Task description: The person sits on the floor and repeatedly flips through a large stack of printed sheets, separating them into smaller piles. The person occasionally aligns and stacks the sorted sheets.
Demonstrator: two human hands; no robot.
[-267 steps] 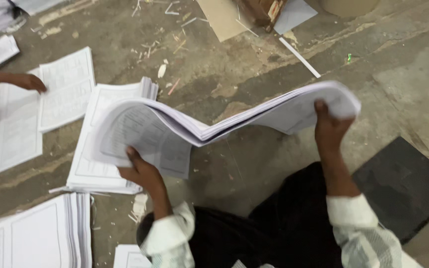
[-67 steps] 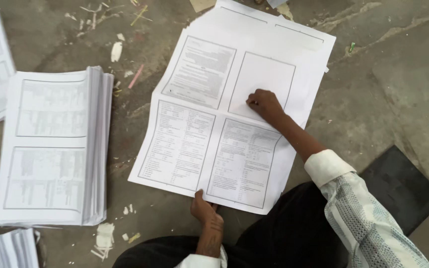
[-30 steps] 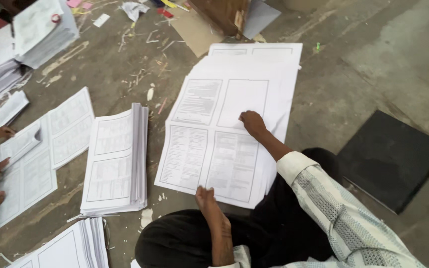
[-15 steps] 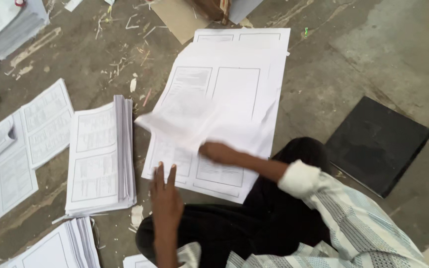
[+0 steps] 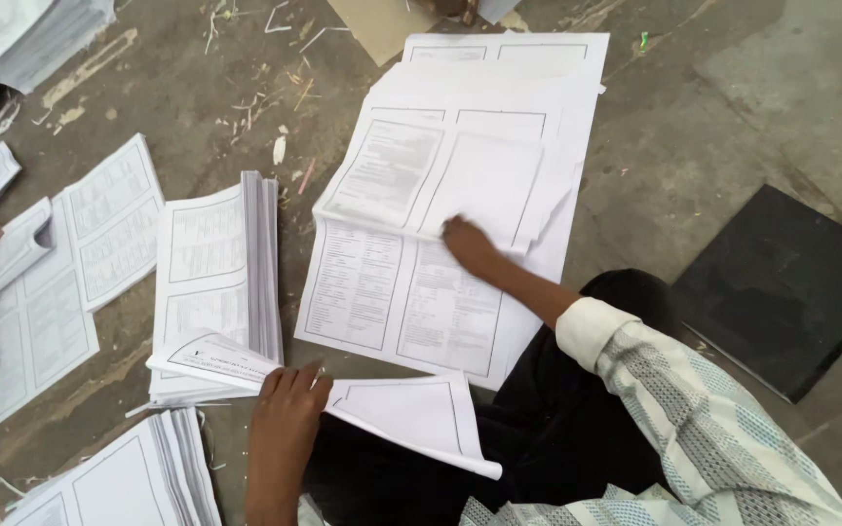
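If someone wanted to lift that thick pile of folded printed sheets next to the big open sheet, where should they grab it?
Probably from the right, along the long edge of the thick stack of folded white printed sheets. The layered edges show there and no hand or loose sheet covers them. Its near end lies under a loose folded sheet beneath the left hand, so that end is a poorer place.

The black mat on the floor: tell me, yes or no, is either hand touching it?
No. The black mat lies apart from both hands, which rest on printed sheets.
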